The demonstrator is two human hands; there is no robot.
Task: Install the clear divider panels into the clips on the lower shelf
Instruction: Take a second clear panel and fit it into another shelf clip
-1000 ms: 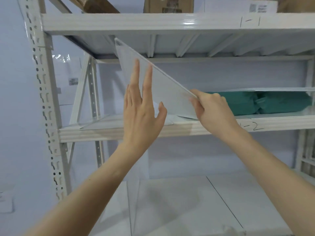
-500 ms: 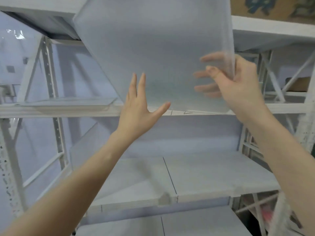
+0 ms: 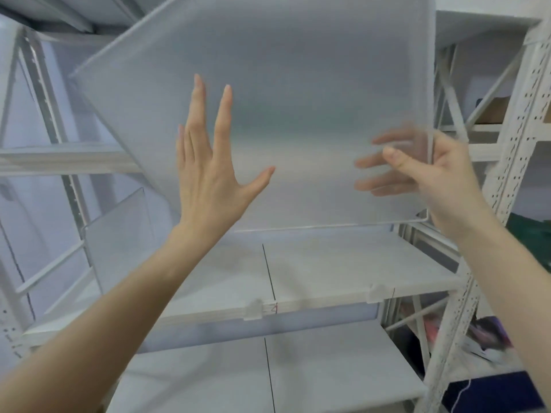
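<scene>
A frosted clear divider panel [image 3: 283,93] is held up in the air above the lower shelf [image 3: 343,263], tilted. The right hand [image 3: 441,180] pinches its right edge, thumb in front, fingers [image 3: 375,183] behind. The left hand [image 3: 208,177] lies against its face, fingers spread wide. Two clips [image 3: 253,312] sit on the shelf's front edge.

The left hand [image 3: 208,174] is reaching up on an extended forearm, palm forward, fingers spread wide; the right hand [image 3: 441,180] is raised too. Its thumb is pinching against its fingers [image 3: 384,168].
</scene>
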